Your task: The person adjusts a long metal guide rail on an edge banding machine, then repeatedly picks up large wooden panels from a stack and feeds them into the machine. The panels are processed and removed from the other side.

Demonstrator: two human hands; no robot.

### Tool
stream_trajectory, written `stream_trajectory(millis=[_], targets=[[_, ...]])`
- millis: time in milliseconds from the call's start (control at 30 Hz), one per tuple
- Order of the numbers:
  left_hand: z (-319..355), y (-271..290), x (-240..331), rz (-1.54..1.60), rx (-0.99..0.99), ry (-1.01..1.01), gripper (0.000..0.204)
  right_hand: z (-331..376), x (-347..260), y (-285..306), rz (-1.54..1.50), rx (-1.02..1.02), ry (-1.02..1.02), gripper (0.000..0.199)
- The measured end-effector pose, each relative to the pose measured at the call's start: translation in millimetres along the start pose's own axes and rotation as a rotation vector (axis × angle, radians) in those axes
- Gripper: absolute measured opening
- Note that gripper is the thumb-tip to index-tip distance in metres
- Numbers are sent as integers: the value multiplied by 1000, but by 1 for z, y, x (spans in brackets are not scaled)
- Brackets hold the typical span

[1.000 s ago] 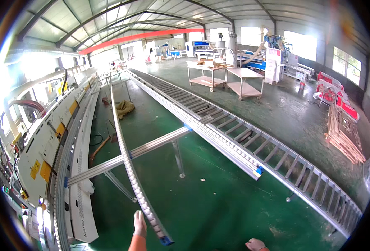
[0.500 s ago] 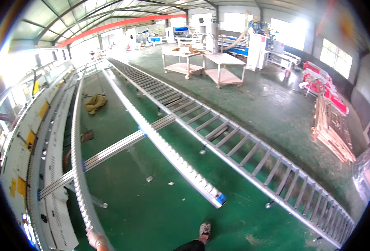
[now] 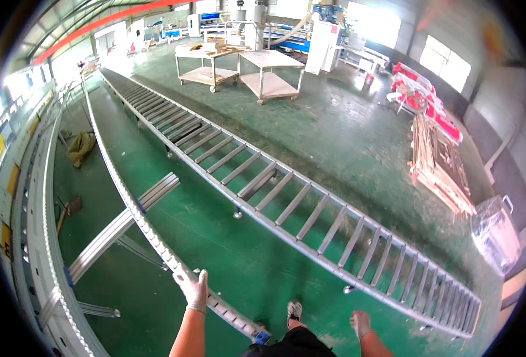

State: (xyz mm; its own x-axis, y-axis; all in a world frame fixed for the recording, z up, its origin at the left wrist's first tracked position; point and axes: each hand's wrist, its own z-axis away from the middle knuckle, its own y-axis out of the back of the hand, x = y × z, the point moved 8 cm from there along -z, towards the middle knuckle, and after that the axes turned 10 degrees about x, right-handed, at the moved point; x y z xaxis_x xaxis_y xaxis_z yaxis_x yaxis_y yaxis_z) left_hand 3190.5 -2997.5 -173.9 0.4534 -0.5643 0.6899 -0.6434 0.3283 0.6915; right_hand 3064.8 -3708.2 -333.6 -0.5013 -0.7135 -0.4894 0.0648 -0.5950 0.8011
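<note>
In the head view, your left hand [image 3: 191, 287], in a pale glove, is on the mini-roller rail [image 3: 150, 237], the narrow metal track set with a row of small white rollers. The hand bears on it a little short of the near end, which carries a blue end cap [image 3: 262, 338] just ahead and to the left of your shoe [image 3: 294, 309]. Your thumb stands apart from the fingers, towards the rail's right side; whether the fingers close around the underside, you cannot tell from here. The rail's long axis runs from that cap forward and to your left, away from you; its bow may owe something to the wide lens. Farther up, it crosses over an aluminium crossbar [image 3: 105, 238], whose free end sticks out past the rail's right side, well apart from the roller conveyor [image 3: 257, 184]. Your right hand [image 3: 360, 323], also gloved, hangs off to the right of the rail, between its capped end and the conveyor, touching neither; nothing shows in it, and how far its fingers curl is too small to tell. So the rail lies directly under your left hand and across to the left of your right one, making the left hand much the nearer. Left of it stands a second roller rail [image 3: 50, 238], beyond the crossbar's blue-fitted end.
</note>
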Motion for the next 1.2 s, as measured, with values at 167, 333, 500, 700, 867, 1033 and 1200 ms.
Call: stream_trajectory(millis=[167,333,500,700,867,1033,1200], targets=[[-21,-32,19,-57,131,12,88,-66,71,-20,395,-289,434,37],[-25,-14,32,-226,116,52,88,-165,-77,-36,423,-402,481,39],[-14,-11,9,-371,156,130,85,-314,-183,-53,130,-446,224,45],[-21,-1,33,-501,181,337,89,-449,-357,-84,68,-297,617,44],[-58,-18,22,-414,234,519,88,-484,-432,-120,89,-425,707,39],[-173,-27,6,-510,327,637,74,-469,-457,-159,174,-808,276,36],[-328,-32,3,-528,366,760,44,-536,-573,-198,233,-692,495,36]])
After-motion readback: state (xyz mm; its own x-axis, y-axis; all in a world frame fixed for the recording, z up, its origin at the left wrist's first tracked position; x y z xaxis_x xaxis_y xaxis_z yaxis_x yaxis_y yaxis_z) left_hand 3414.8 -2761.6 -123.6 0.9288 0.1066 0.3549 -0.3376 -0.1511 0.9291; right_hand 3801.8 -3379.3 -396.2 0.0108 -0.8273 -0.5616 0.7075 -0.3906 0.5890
